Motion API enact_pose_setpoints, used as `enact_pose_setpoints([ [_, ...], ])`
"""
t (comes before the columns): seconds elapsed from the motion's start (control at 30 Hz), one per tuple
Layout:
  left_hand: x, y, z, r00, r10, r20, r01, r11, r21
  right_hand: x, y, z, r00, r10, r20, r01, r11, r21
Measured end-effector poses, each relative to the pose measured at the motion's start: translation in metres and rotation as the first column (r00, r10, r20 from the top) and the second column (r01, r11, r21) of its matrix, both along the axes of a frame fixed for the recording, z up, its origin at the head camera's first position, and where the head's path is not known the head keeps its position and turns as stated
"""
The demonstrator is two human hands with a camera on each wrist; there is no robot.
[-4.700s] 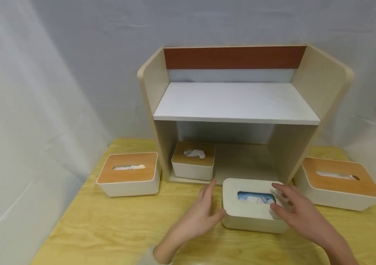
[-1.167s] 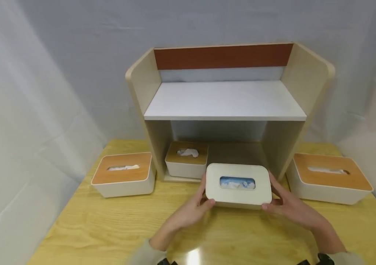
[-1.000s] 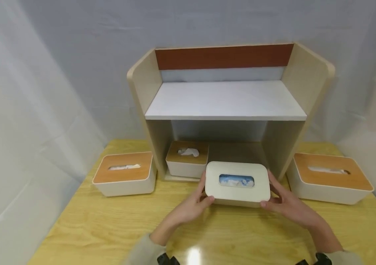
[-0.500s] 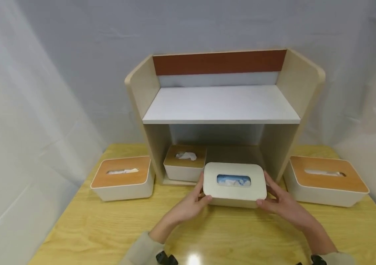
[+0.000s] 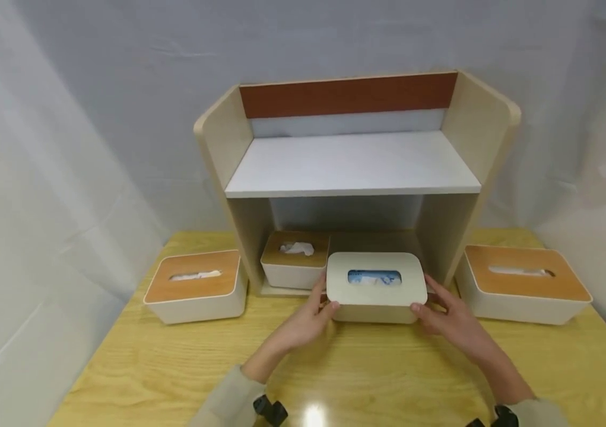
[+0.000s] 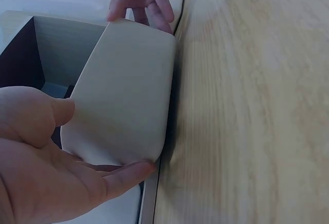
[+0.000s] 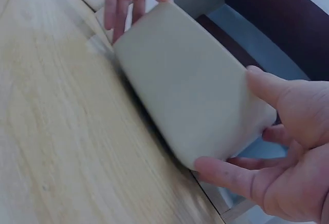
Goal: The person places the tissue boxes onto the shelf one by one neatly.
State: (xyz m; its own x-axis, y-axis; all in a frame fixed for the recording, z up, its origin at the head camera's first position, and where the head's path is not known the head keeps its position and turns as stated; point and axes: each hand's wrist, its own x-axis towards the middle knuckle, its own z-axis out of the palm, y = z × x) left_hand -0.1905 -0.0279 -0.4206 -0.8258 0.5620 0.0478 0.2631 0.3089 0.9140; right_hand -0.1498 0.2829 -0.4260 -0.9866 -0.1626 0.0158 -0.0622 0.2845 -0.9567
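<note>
A cream tissue box (image 5: 377, 296) with a blue pack showing through its lid slot is held between my two hands. My left hand (image 5: 303, 325) grips its left end, and my right hand (image 5: 454, 326) grips the right end, thumbs toward the near side. The box is at the front of the shelf unit's lower compartment, right of a smaller wood-lidded tissue box (image 5: 294, 276) standing inside. Both wrist views show the plain side of the cream box (image 6: 121, 90), with fingers and thumb around each end. Whether its base touches the shelf floor, I cannot tell.
The beige shelf unit (image 5: 353, 193) has a white upper board and tall side panels. A wood-lidded tissue box (image 5: 196, 305) stands on the wooden table (image 5: 174, 367) to its left, another wood-lidded box (image 5: 527, 305) to its right. A pale curtain (image 5: 94, 89) hangs behind.
Both hands, loosely beside the cream box at first, now grip its ends. The box has moved left and toward the shelf opening, and has just shifted slightly farther in. The view has shifted a little.
</note>
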Motion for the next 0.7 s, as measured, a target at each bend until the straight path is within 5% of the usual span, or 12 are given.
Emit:
enact_pose_setpoints([
  [0.23,-0.004,0.003,0.006,1.0,0.026,0.009,-0.026,0.999,-0.034,-0.002,-0.007,-0.002,0.992,-0.097,-0.079,0.099,0.995,0.018],
  [0.7,-0.013,0.006,0.008,0.996,0.087,-0.025,-0.089,0.992,-0.087,-0.003,-0.008,-0.006,0.99,-0.099,-0.104,0.106,0.993,0.058],
])
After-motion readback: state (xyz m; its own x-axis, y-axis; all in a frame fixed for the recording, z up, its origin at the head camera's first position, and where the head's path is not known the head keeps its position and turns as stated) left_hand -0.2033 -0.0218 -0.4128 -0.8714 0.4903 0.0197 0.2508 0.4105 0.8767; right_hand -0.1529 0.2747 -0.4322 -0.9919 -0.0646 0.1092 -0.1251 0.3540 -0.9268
